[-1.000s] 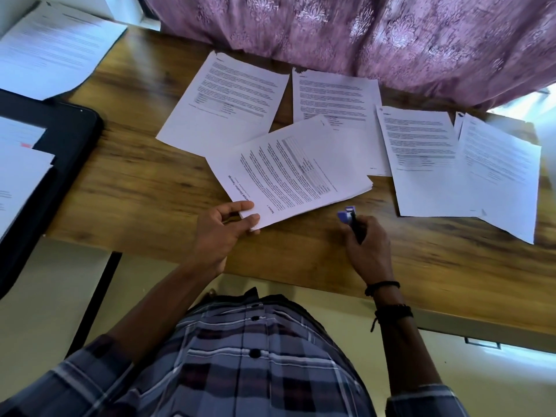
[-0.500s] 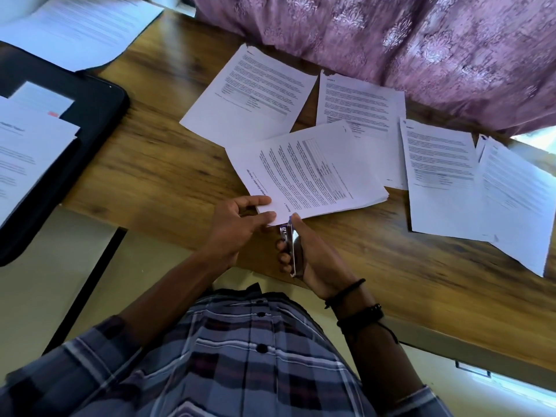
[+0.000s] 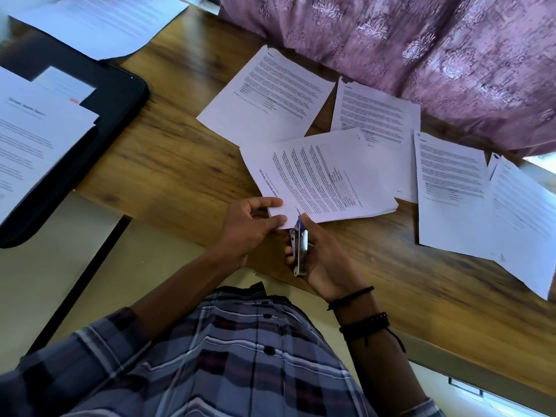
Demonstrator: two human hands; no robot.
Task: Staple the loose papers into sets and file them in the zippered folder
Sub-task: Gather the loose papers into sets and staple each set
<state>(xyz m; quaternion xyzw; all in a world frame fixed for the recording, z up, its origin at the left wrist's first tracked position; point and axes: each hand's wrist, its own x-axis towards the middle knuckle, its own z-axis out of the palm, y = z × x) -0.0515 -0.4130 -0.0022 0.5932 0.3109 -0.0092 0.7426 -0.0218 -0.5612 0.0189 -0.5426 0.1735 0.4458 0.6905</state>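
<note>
A stack of printed papers (image 3: 328,176) lies near the front edge of the wooden table (image 3: 168,164). My left hand (image 3: 249,227) pinches its near corner between thumb and fingers. My right hand (image 3: 322,257) grips a small metal stapler (image 3: 299,248) with a blue tip, its mouth at that same corner. The black zippered folder (image 3: 117,100) lies open at the left with printed sheets (image 3: 33,136) inside it.
Several loose printed sheets lie across the table: one (image 3: 267,97) behind the stack, one (image 3: 376,115) at the back, others (image 3: 451,188) to the right. More paper (image 3: 102,22) sits at the far left. A purple curtain (image 3: 421,49) hangs behind the table.
My right hand carried the stapler from the table on the right over to the stack's near corner. My left hand has kept hold of that corner. The view has shifted right.
</note>
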